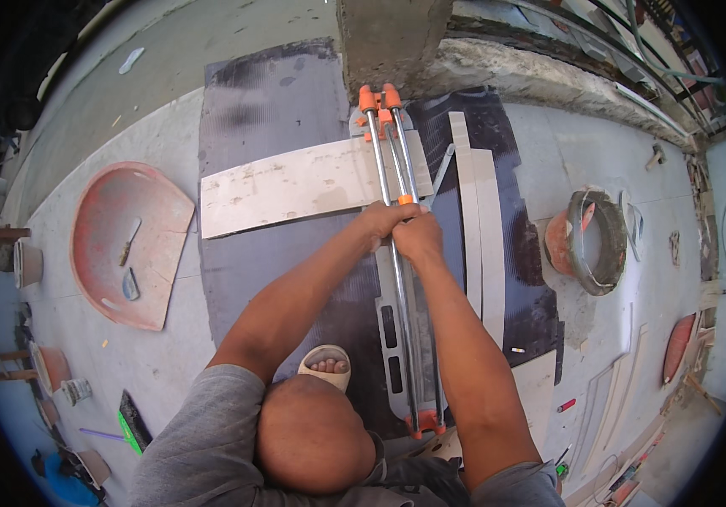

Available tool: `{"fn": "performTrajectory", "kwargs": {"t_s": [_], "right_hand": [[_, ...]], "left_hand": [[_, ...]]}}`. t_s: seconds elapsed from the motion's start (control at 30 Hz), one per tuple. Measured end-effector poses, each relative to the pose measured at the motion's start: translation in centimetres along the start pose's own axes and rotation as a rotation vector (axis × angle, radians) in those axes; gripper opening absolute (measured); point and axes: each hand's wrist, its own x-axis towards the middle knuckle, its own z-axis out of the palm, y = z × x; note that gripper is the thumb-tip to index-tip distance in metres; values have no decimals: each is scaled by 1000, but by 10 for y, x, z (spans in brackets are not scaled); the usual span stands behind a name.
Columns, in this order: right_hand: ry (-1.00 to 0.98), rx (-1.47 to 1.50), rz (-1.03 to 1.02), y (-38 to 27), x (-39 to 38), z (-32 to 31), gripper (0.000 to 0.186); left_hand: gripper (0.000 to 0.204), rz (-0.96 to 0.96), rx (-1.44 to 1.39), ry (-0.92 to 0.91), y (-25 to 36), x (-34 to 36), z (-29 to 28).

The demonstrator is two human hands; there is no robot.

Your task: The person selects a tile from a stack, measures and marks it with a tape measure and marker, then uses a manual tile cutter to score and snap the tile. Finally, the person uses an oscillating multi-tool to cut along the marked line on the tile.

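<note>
head | left hand (377, 223), right hand (418, 237) clasp metal-railed cutter (403, 317) | flat, patchy tile (295, 182)

1. A shallow reddish basin (97, 245) sits on the pale floor (181, 355) at left, two small tools (130, 285) inside.
2. A bucket (558, 243) with a grey-crusted rim stands at right.
3. A green-and-black brush (132, 422) lies at lower left.
4. A concrete pillar (388, 42) stands at top.

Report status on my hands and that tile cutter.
Left hand, right hand: together, gripping tile cutter. Beige tile: crosswise under its rails. Obstructions: none visible; narrow tile strips alongside, right.
</note>
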Motion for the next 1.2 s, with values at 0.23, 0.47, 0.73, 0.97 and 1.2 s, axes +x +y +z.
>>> {"fn": "performTrajectory", "kwargs": {"t_s": [0.23,0.47,0.73,0.97,1.2], "right_hand": [[-59,-12,20,-3,-1,-2,55],[-89,-118,-57,-9,0,-8,55],[106,-208,-225,-25,-35,-17,45],[20,-202,-281,-56,-43,-49,49],[-106,-247,-208,-53,-87,-74,53]], "left_hand": [[67,4,4,11,-7,5,-2],[78,-5,-2,-32,-5,12,-8],[84,521,693,602,3,10,-93],[96,483,1456,665,47,61,-139],[105,317,1542,444,74,67,-155]]}}
